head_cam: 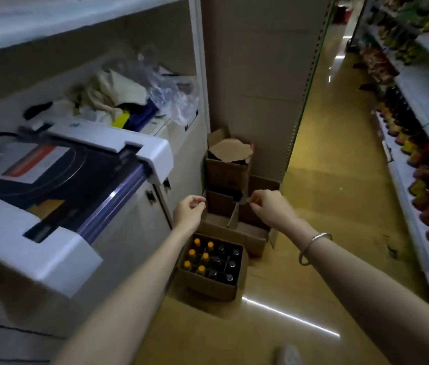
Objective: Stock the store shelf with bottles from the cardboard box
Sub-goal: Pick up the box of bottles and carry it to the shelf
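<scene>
Store aisle, tan glossy floor [321,196], dim light. Landmark: open cardboard box [212,270] on the floor at lower centre, holding bottles [208,259] upright in rows; those on its left side have orange caps, those on its right dark caps. Just behind the box: a second carton [237,225], flaps open, with a cardboard divider standing inside. Behind that, against a beige end panel [255,75]: a taller carton [228,164] with a torn cardboard sheet lying over its top. Left of the box: a white chest freezer [58,206] with a dark sliding glass lid; on a white unit beyond the freezer, a heap of cloth and clear plastic bags [134,96]. Right of the box, across the aisle: the shelf [418,159], white tiers lined with dark and coloured bottles and packets, blurred. Both bare arms reach forward above the second carton. Left hand [189,208]: fingers curled at the carton's left flap; whether it grips the flap cannot be told. Right hand [268,206]: fingers pinching the edge of the carton's right flap; a silver bangle [313,247] on that wrist.
</scene>
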`<action>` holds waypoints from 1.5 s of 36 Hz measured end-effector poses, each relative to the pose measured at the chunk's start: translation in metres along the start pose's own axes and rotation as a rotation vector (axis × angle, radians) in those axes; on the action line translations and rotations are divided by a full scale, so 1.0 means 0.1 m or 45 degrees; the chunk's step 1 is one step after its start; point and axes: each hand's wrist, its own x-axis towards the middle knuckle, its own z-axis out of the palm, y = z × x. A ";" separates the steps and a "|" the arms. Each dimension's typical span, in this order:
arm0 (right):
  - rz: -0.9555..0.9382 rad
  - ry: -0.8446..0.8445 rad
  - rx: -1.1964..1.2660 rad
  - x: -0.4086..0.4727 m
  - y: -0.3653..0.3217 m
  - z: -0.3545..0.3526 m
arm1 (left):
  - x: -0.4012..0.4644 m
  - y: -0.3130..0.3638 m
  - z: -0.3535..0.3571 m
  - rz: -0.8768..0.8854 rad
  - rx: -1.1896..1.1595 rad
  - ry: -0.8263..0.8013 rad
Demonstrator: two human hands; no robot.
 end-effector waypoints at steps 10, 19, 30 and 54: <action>-0.042 -0.241 -0.120 1.01 0.67 0.51 | 0.77 -0.64 0.52 -0.317 0.120 0.068; 0.005 -0.518 -0.227 2.00 1.34 1.27 | 1.44 -1.38 1.05 -0.614 0.268 -0.029; 0.139 -0.587 -0.243 2.55 2.05 2.79 | 2.20 -2.80 1.41 -0.693 0.364 0.049; 0.788 -0.777 -0.082 2.79 3.07 4.91 | 3.33 -5.01 1.71 -0.801 0.638 -0.169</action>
